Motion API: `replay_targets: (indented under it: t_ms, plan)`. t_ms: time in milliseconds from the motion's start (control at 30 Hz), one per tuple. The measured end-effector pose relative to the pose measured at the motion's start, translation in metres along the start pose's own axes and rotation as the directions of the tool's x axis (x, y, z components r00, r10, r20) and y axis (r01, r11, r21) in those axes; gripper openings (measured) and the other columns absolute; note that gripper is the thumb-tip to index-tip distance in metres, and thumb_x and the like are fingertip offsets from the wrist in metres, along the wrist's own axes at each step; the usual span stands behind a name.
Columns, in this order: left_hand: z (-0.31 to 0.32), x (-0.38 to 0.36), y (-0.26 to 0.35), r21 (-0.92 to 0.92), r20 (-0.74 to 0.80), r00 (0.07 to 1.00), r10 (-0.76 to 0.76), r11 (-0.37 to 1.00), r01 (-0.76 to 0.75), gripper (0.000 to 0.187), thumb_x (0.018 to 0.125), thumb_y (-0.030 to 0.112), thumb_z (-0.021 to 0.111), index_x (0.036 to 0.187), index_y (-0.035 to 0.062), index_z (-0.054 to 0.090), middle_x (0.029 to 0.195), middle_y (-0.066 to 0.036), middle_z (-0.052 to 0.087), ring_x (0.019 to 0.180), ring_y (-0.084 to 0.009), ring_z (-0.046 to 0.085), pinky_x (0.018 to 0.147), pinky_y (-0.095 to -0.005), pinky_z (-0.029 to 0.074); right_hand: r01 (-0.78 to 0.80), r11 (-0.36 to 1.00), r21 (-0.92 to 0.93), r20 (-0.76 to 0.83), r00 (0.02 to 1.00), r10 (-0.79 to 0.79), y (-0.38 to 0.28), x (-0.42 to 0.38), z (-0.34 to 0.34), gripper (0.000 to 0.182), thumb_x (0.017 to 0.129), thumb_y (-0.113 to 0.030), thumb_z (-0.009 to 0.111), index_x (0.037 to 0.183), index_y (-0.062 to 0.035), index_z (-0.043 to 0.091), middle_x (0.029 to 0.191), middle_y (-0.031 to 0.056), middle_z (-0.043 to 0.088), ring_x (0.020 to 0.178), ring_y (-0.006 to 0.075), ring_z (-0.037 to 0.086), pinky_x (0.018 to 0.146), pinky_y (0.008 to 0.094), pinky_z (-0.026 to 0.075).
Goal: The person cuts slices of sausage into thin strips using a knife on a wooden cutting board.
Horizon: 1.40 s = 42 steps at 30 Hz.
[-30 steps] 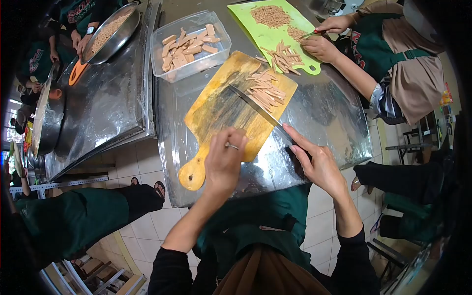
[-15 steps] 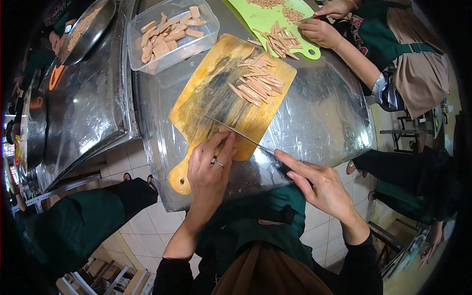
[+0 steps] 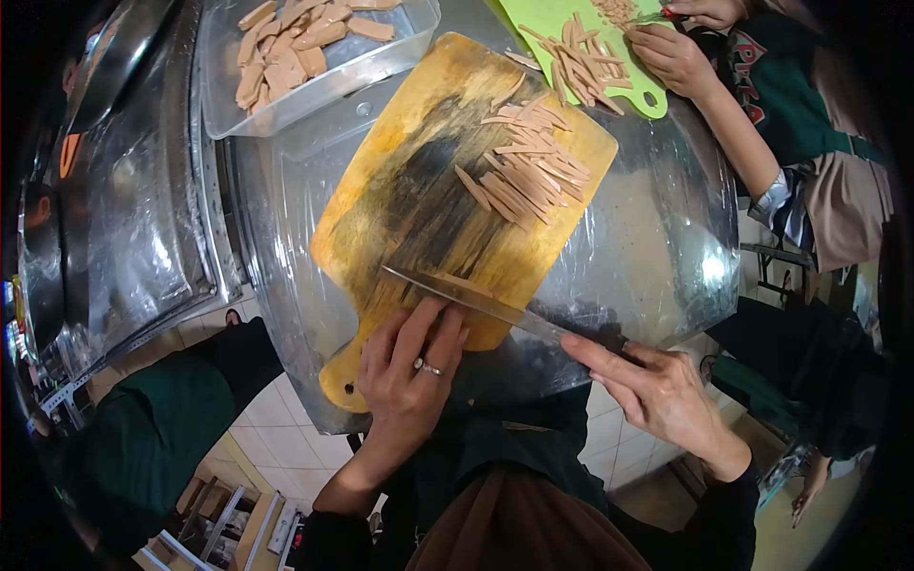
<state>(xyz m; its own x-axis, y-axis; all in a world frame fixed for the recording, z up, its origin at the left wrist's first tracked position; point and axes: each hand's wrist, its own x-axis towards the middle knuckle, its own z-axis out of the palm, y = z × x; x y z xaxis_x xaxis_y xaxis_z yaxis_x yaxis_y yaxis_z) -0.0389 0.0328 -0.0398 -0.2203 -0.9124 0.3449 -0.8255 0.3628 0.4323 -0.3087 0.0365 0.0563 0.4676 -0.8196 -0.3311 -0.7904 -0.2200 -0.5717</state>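
A yellow-brown wooden board (image 3: 381, 209) lies tilted on the table, with a pile of thin pinkish-brown strips (image 3: 533, 171) on its upper right part. My right hand (image 3: 662, 395) is closed round the handle of a long knife (image 3: 495, 306), index finger stretched along it. The blade crosses the lower part of the board. Just below the blade, my left hand (image 3: 409, 371), wearing a ring, rests with bent fingers at the board's near end. What lies under its fingertips is hidden. A pale slice (image 3: 466, 283) shows along the blade's far side.
A clear plastic tub (image 3: 367, 71) of thicker pieces stands at the back left. At the back right, another person's hands (image 3: 671, 57) work at a green board (image 3: 524, 14) with strips and small bits. A metal counter (image 3: 143, 219) is left, and other people stand around.
The view has shifted, and the wooden board appears larger and lower. The knife is nearer the board's handle end, with more of the blade's flat side showing. My left hand stays beside it.
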Motion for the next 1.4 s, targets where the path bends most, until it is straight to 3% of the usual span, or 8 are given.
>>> replay_targets:
  t_ms: [33,133,333,633,833,1067,1300,1400]
  plan:
    - [-0.001,0.0,0.0,-0.005,0.009,1.0,0.001,1.0,-0.001,0.038,0.076,0.007,0.084,0.114,0.0112,0.078,0.12,-0.002,0.07,0.094,-0.0239,0.066,0.081,-0.0356,0.054,-0.004,1.0,0.013,0.023,1.0,0.004,0.002,0.0,-0.001,0.079,0.087,-0.006,0.072,0.157,-0.0322,0.047,0.103,0.0066,0.076,0.061,0.0263,0.062,0.06,0.0407,0.06]
    - [-0.003,0.0,-0.001,-0.015,0.037,0.999,-0.001,1.0,0.002,0.037,0.076,0.007,0.084,0.113,0.0106,0.078,0.12,-0.002,0.071,0.094,-0.024,0.066,0.08,-0.0351,0.054,0.033,0.997,0.076,-0.004,0.999,-0.033,0.009,0.0,0.004,0.081,0.086,-0.005,0.072,0.157,-0.0329,0.046,0.088,0.0116,0.071,0.056,0.0232,0.058,0.053,0.0391,0.056]
    - [-0.004,0.001,-0.003,-0.027,0.066,0.998,-0.007,1.0,0.009,0.037,0.075,0.008,0.085,0.111,0.0124,0.078,0.118,-0.002,0.071,0.09,-0.0225,0.067,0.078,-0.0331,0.052,-0.037,0.999,0.038,0.107,0.994,0.033,0.009,-0.003,-0.001,0.084,0.086,-0.005,0.073,0.158,-0.0361,0.045,0.063,0.0043,0.043,0.048,0.0173,0.047,0.043,0.0378,0.047]
    - [-0.008,0.0,-0.003,-0.036,0.103,0.994,-0.029,0.999,0.033,0.037,0.076,0.009,0.085,0.112,0.015,0.078,0.117,0.0,0.071,0.088,-0.02,0.066,0.076,-0.031,0.05,-0.049,0.998,0.048,0.147,0.988,0.041,0.013,0.002,-0.006,0.086,0.084,-0.004,0.073,0.158,-0.0375,0.045,0.064,0.0032,0.041,0.047,0.0168,0.046,0.043,0.0376,0.047]
    - [-0.01,0.002,-0.004,-0.04,0.119,0.992,-0.027,0.999,0.032,0.038,0.077,0.01,0.085,0.113,0.0161,0.078,0.118,0.001,0.071,0.091,-0.0195,0.066,0.076,-0.0299,0.049,-0.019,1.0,0.01,0.223,0.975,0.016,0.011,0.007,-0.016,0.089,0.082,-0.004,0.073,0.159,-0.0367,0.043,0.064,0.0032,0.043,0.047,0.0166,0.044,0.045,0.0369,0.05]
    - [-0.008,0.001,-0.003,-0.06,0.113,0.993,-0.032,0.997,0.039,0.042,0.079,0.009,0.083,0.12,0.0148,0.077,0.121,0.003,0.071,0.091,-0.0181,0.065,0.077,-0.0285,0.048,0.017,0.995,0.095,0.184,0.982,-0.034,0.008,0.047,-0.005,0.079,0.085,0.0,0.072,0.156,-0.0251,0.048,0.061,0.0056,0.049,0.052,0.0178,0.052,0.048,0.0379,0.053]
    - [-0.007,0.002,0.001,-0.036,0.085,0.996,-0.034,0.999,0.037,0.045,0.08,0.008,0.082,0.124,0.0138,0.076,0.123,0.005,0.071,0.095,-0.0176,0.065,0.077,-0.028,0.049,-0.027,0.977,0.212,-0.081,0.996,0.045,0.008,0.048,0.01,0.051,0.092,0.0,0.071,0.141,-0.0109,0.064,0.072,0.0123,0.067,0.058,0.0263,0.063,0.056,0.0363,0.051]
    - [-0.005,0.001,0.001,-0.029,0.072,0.997,-0.027,0.999,0.029,0.045,0.08,0.008,0.082,0.124,0.0131,0.076,0.123,0.004,0.071,0.095,-0.018,0.065,0.078,-0.0282,0.049,-0.012,0.981,0.196,-0.068,0.997,0.025,0.005,0.041,0.008,0.053,0.092,-0.001,0.071,0.143,-0.0131,0.062,0.076,0.0124,0.068,0.058,0.0264,0.062,0.057,0.0379,0.053]
